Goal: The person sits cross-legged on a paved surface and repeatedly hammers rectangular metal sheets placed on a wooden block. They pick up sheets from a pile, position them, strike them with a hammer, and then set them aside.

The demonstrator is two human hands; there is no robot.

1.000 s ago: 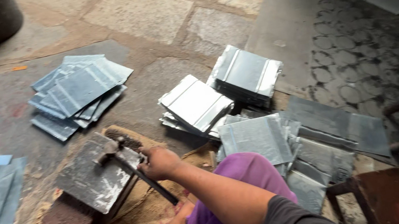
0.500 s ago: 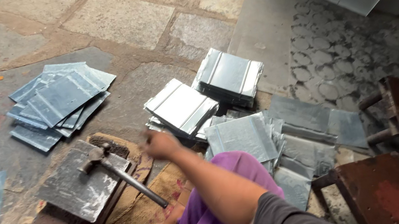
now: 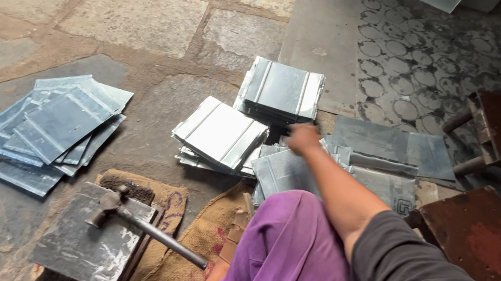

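Fingers of the right hand (image 3: 303, 138), blurred, reached onto a flat grey metal sheet (image 3: 286, 170); their grip could not be told.
That sheet lay on the stone floor (image 3: 135, 17) before purple-clad knees, beside folded sheet stacks (image 3: 220, 132); a hammer (image 3: 140, 224) rested on a steel block (image 3: 82, 246).

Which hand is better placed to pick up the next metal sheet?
Right. The right hand is already at the loose sheets beside the folded stacks; the left hand isn't visible.
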